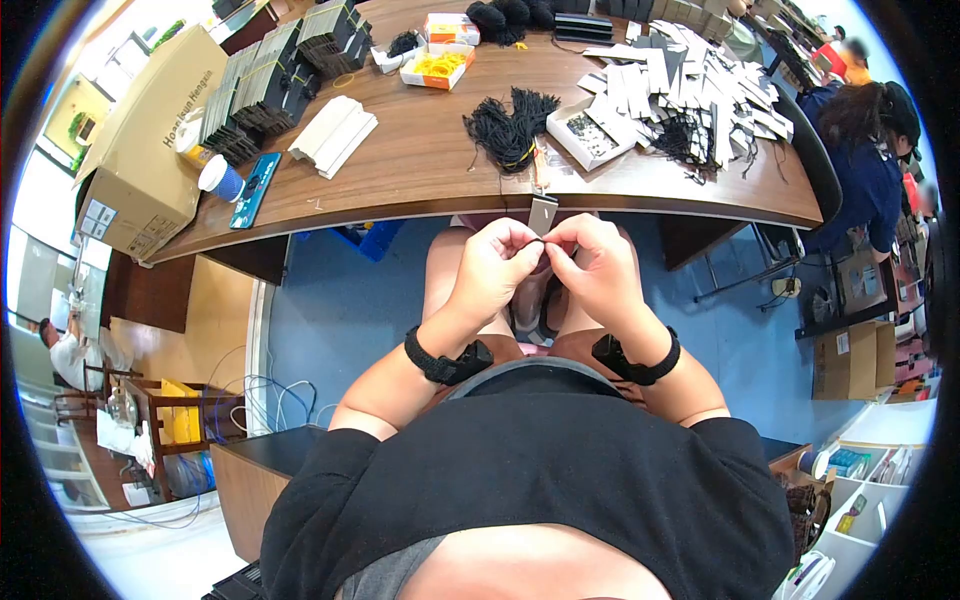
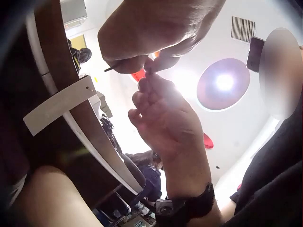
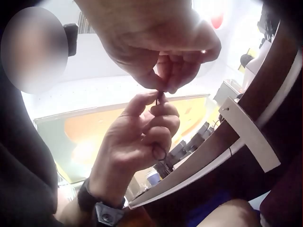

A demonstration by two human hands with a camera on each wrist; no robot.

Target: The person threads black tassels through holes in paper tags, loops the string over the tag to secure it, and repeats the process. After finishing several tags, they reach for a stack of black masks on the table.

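Fingertip to fingertip in front of the lap, my left hand [image 1: 492, 266] and right hand [image 1: 603, 262] pinch a thin black cord [image 1: 534, 241] between thumbs and index fingers. One end of the cord [image 2: 110, 69] sticks out past the left hand's fingers in the left wrist view. In the right wrist view a small dark loop [image 3: 159, 152] shows by the left hand's curled lower fingers. The pinched part is mostly hidden by the fingertips. Just beyond the hands, a grey tag [image 1: 541, 215] with a hole near one end overlaps the table's front edge.
On the wooden table [image 1: 420, 150] lie a bundle of black cords [image 1: 510, 130], a white box of small parts [image 1: 590, 137] and a heap of pale tags [image 1: 680, 85]. At left stand a paper cup [image 1: 220, 178] and a large carton [image 1: 150, 150]. Another person [image 1: 865, 160] sits at right.
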